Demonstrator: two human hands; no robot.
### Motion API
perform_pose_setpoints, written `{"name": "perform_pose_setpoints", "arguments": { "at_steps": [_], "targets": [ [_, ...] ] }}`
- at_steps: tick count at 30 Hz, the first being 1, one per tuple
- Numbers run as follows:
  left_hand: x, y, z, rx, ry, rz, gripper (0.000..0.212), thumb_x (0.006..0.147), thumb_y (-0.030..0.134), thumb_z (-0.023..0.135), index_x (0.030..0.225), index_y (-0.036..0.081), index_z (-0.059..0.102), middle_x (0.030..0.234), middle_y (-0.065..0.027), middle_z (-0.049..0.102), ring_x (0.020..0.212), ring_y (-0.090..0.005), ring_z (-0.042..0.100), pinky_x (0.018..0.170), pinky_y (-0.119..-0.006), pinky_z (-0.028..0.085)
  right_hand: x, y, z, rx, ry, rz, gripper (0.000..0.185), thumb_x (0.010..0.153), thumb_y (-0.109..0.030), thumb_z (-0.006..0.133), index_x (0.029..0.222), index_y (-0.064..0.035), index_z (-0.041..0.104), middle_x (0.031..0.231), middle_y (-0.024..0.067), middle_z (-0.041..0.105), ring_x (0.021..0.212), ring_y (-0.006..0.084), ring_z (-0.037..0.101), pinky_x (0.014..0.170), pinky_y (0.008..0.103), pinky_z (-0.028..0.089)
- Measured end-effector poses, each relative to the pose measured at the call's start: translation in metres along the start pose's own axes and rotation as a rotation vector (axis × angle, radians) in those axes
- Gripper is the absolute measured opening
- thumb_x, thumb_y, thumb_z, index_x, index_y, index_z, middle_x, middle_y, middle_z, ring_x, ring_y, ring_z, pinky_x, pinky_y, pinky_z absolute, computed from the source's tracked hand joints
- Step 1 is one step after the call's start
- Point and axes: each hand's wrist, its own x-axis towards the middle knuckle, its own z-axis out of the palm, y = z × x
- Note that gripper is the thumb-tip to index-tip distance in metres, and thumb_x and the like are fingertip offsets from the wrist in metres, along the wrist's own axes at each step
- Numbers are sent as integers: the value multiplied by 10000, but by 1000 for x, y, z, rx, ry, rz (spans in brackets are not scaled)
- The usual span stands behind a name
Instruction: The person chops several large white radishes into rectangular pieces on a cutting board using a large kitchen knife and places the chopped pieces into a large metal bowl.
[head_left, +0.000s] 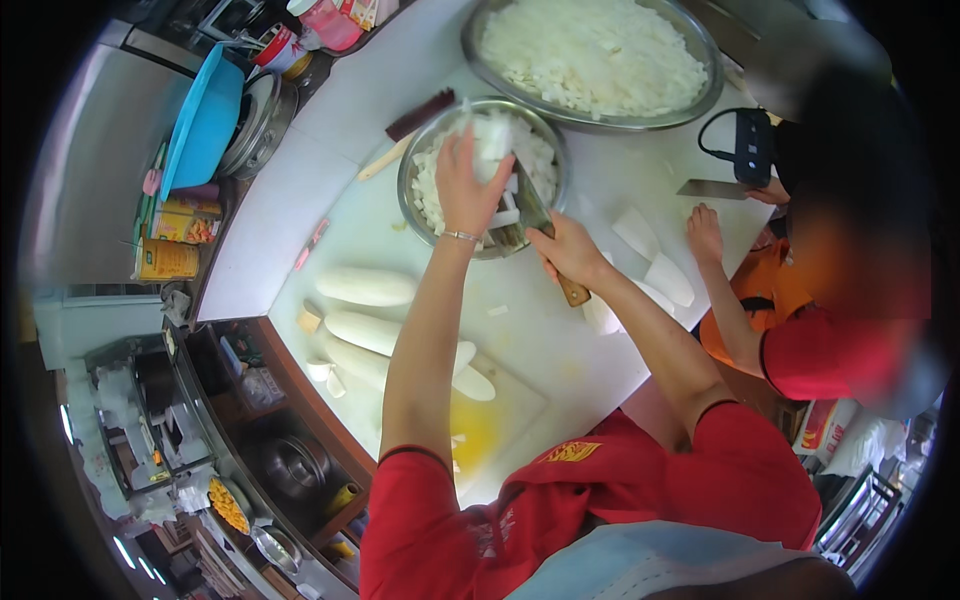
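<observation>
My right hand (570, 251) grips the wooden handle of a cleaver (532, 199), its blade tilted over a round steel bowl (403, 184) with pieces of white radish (510, 217) lying against it. Over the same bowl is my left hand (469, 187), its fingers and thumb spread. Blurred white pieces show just beyond those fingertips; whether they touch the hand is unclear. Diced white radish (540, 150) partly fills the bowl. Peeled whole radishes (367, 287) lie on the worktop left of my forearm, and cut radish chunks (669, 280) lie to the right.
A large steel basin (474, 60) heaped with diced radish stands behind the bowl. A brush (420, 114) lies beside it. At right, a co-worker's hand (766, 193) holds another knife (711, 189). A cutting board (517, 401) lies near me; a blue basin (202, 124) stands on the left shelf.
</observation>
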Motion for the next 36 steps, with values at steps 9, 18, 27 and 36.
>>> {"name": "perform_pose_setpoints", "arguments": {
  "at_steps": [9, 18, 27, 36],
  "targets": [
    [6, 4, 24, 237, -218, 237, 643, 846, 352, 688, 1426, 140, 510, 1501, -132, 430, 1452, -425, 259, 1118, -674, 214, 58, 33, -3, 69, -12, 67, 180, 958, -146, 574, 966, 14, 491, 597, 64, 559, 431, 173, 554, 420, 339, 444],
    [7, -33, 41, 330, -262, 191, 486, 935, 232, 561, 1410, 139, 516, 1424, -102, 513, 1407, -379, 358, 1114, -636, 267, -20, -6, -28, 74, 176, 7, 203, 959, -132, 595, 1067, 19, 511, 675, 67, 578, 439, 134, 524, 416, 306, 427],
    [-52, -21, -50, 218, -15, 83, 395, 935, 216, 595, 1318, 124, 581, 1276, -146, 606, 1226, -350, 537, 1034, -551, 390, -87, 23, -44, -85, 301, -44, 210, 946, -120, 661, 1075, 12, 560, 647, 39, 563, 438, 103, 508, 407, 263, 396],
    [-392, -57, -231, 261, 32, -566, 301, 947, 112, 565, 1229, 13, 606, 1199, -209, 628, 1118, -397, 590, 965, -445, 476, -198, 122, 22, -170, -169, 279, 234, 955, -118, 664, 1137, 8, 587, 601, 7, 561, 443, 92, 515, 413, 251, 408]
  ]
}}
